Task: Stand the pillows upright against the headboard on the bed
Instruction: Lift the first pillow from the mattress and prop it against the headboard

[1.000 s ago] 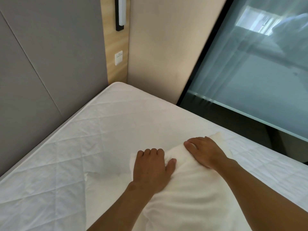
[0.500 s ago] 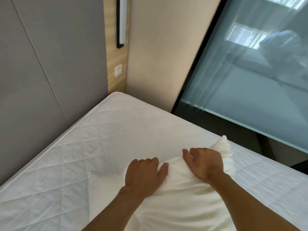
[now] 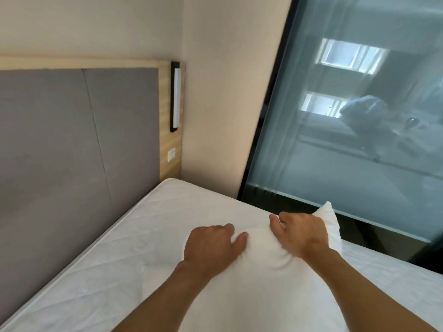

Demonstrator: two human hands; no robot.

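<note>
Pillow [image 3: 259, 279]: plain white, soft, bunched and creased along its top edge where it is gripped. One corner [image 3: 327, 212] sticks up in a point past the right hand. It sits on the bed [image 3: 143, 236], well apart from the headboard [image 3: 72, 152], out toward the glass-panel side.

Left hand [image 3: 211, 245]: fingers curled over the pillow's top edge, thumb pressed into the near face, closed on the fabric. Right hand [image 3: 302, 236]: same clamp on the same edge, further from the headboard, fingers hooked over the far side.

Headboard: grey padded panels in a light wood frame, with a vertical strip lamp [image 3: 176, 99] and a small white switch [image 3: 171, 154] on the wood edge farthest from the pillow.

Hard to read: the pillow's lower part runs out of frame at the bottom, so full shape and tilt are unclear. Fingertips of both hands are hidden behind the pillow edge. Can't tell whether the pillow's underside touches the mattress. The glass panel [image 3: 359, 116] beyond the bed shows only blurry reflections.
</note>
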